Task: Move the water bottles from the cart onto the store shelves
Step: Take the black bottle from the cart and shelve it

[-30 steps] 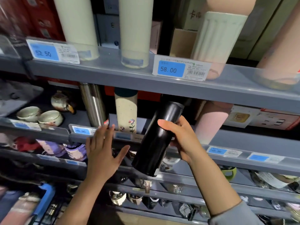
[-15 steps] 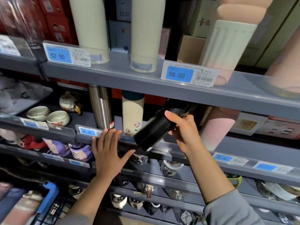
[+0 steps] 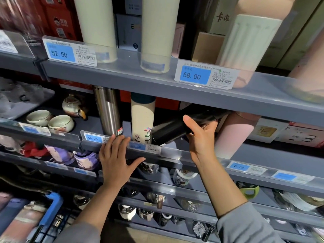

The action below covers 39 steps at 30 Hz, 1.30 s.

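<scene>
My right hand (image 3: 199, 135) grips a black water bottle (image 3: 172, 130) that lies steeply tilted, its base toward me at the shelf's front lip and its top hidden under the upper shelf. It sits between a cream flower-print bottle (image 3: 142, 118) and a pink bottle (image 3: 231, 134) on the middle grey shelf (image 3: 192, 158). My left hand (image 3: 116, 160) rests flat with spread fingers on that shelf's front edge, below a steel bottle (image 3: 108, 111). The blue-handled cart (image 3: 50, 207) with more bottles shows at the bottom left.
The upper shelf (image 3: 157, 85) carries tall cream bottles (image 3: 159, 32) and a ribbed pale bottle (image 3: 245, 42), with price tags 52.50 and 58.00. Tea cups (image 3: 60, 122) and a teapot (image 3: 72, 106) stand at the left. Lower shelves hold several wrapped cups.
My right hand has carried the black bottle up and into the middle shelf, tilting it flatter with its top going under the upper shelf. My left hand has stayed on the shelf edge.
</scene>
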### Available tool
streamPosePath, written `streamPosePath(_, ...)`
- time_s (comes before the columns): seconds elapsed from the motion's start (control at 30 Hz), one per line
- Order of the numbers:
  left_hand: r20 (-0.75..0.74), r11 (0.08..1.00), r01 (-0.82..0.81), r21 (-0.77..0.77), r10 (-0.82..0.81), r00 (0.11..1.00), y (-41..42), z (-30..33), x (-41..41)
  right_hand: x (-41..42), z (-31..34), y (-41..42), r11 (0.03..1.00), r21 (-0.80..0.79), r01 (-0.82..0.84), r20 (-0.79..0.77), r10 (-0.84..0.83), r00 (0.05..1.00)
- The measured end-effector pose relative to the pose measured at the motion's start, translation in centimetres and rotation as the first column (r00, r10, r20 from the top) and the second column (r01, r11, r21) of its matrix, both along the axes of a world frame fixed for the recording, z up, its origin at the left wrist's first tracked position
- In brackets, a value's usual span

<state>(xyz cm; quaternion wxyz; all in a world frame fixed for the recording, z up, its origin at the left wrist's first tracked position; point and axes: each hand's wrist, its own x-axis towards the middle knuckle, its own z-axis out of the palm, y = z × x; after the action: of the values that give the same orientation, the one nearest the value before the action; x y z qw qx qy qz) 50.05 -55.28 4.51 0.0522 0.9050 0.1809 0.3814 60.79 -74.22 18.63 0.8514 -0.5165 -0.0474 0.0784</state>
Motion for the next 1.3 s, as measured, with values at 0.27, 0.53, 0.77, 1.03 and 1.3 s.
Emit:
streamPosePath(0.27, 0.013, 1.0, 0.007, 0.014, -0.007, 1.0, -0.1, 0.0, -0.1, 0.4, -0.9, -0.2, 0.968, -0.249, 0.026, 0.127, 0.006, 0.992)
streamPosePath(0.53, -0.008, 1.0, 0.016, 0.012, -0.016, 1.0, -0.2, 0.3, -0.2, 1.7, -0.6, 0.1, 0.818, -0.565, 0.106, 0.354, 0.124, 0.927)
streamPosePath(0.77, -0.043, 0.999, 0.032, -0.028, -0.033, 0.999, -0.4, 0.5, -0.3, 2.0, -1.5, -0.7, 0.767, -0.63, 0.117, 0.373, 0.166, 0.913)
streamPosePath(1.03, -0.09, 0.994, 0.022, -0.104, -0.031, 0.995, -1.0, 1.2, -0.5, 1.8, -1.6, -0.8, 0.771, -0.633, 0.07, 0.333, 0.189, 0.924)
streamPosePath(1.3, -0.131, 0.987, -0.049, -0.154, 0.029, 0.991, -1.7, 1.1, -0.4, -0.1, -4.4, -2.9, 0.74, -0.656, 0.149, 0.398, 0.171, 0.902)
